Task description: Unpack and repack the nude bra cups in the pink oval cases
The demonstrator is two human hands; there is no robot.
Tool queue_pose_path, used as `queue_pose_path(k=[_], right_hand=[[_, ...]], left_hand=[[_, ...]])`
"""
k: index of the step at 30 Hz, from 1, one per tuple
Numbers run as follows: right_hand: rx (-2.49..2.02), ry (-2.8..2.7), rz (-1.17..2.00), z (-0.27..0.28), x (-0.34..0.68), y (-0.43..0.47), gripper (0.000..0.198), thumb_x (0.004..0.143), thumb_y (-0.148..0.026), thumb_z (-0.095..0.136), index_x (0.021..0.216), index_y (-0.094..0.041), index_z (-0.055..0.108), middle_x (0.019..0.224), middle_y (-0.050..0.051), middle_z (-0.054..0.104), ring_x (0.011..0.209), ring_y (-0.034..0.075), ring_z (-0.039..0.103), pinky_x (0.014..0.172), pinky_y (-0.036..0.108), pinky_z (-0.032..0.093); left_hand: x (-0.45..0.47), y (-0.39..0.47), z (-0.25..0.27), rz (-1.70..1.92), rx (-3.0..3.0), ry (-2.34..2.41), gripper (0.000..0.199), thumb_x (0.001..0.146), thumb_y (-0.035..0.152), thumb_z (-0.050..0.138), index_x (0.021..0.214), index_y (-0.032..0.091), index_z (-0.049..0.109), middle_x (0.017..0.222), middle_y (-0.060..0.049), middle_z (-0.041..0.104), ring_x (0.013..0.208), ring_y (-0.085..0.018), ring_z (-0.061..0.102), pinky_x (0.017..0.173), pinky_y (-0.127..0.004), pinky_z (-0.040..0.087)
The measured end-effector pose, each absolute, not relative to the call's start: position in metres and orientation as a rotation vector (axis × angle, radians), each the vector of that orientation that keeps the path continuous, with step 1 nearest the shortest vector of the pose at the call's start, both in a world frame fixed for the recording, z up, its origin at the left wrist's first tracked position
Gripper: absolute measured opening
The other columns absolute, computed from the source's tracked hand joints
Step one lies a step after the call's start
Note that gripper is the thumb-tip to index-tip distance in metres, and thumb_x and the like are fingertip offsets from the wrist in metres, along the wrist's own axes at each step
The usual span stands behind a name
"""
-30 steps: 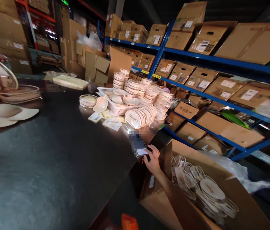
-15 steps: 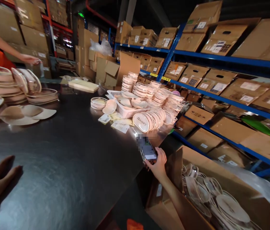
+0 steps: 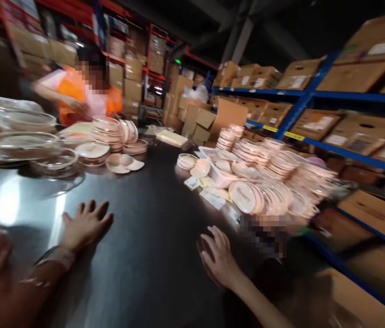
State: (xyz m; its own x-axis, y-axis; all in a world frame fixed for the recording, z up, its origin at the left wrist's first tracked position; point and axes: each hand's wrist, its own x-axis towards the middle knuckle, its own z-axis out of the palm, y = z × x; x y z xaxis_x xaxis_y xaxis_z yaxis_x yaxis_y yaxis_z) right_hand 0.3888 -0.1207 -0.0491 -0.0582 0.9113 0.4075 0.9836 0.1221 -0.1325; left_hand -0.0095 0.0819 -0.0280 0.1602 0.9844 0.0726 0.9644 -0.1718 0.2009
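Observation:
My left hand point(image 3: 85, 225) rests on the dark, shiny table point(image 3: 154, 259) with its fingers spread and nothing in it. Over the table's right part, my right hand point(image 3: 217, 258) is open, its fingers slightly bent and holding nothing. A phone point(image 3: 264, 237), mostly masked by pixelation, lies to the right of that hand, apart from it. Just beyond it, a row of round, pale pink, clear-rimmed cases point(image 3: 247, 198) leans on edge. Paper cards point(image 3: 213, 199) lie beside a white perforated basket point(image 3: 221, 175). Two pale moulded cups point(image 3: 124, 163) sit farther off on the left.
Stacked clear-lidded cases point(image 3: 22, 146) fill the table's left side, and more stacks point(image 3: 274, 159) stand at the right. A person in an orange vest point(image 3: 90, 95) is across the table. Blue shelving point(image 3: 310, 95) with cartons runs along the right.
My right hand has let go of the phone and moved left, away from it. The view has swung left, bringing my left hand and the person across the table further into sight.

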Motion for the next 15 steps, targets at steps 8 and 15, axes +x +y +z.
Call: queue_pose_path(k=[8,15], right_hand=[[-1.686,-2.398,-0.004,-0.027,0.251,0.067,0.05,0.089,-0.026,0.053,0.139,-0.02,0.052,0.15,0.011,0.044,0.144,0.027,0.031,0.118,0.047,0.024],[-1.576,-2.311,-0.217,-0.021,0.153,0.21,0.045,0.09,-0.02,0.055,0.135,-0.014,0.055,0.145,0.02,0.048,0.14,0.033,0.036,0.114,0.052,0.028]], left_hand=[[-0.013,0.055,-0.029,0.252,2.301,1.888,0.059,0.092,0.046,0.042,0.146,0.023,0.044,0.157,-0.013,0.036,0.147,-0.033,0.026,0.119,-0.052,0.02],[-0.005,0.05,-0.022,0.325,2.286,1.862,0.058,0.089,0.041,0.045,0.144,0.024,0.045,0.155,-0.016,0.036,0.146,-0.037,0.026,0.118,-0.061,0.018]])
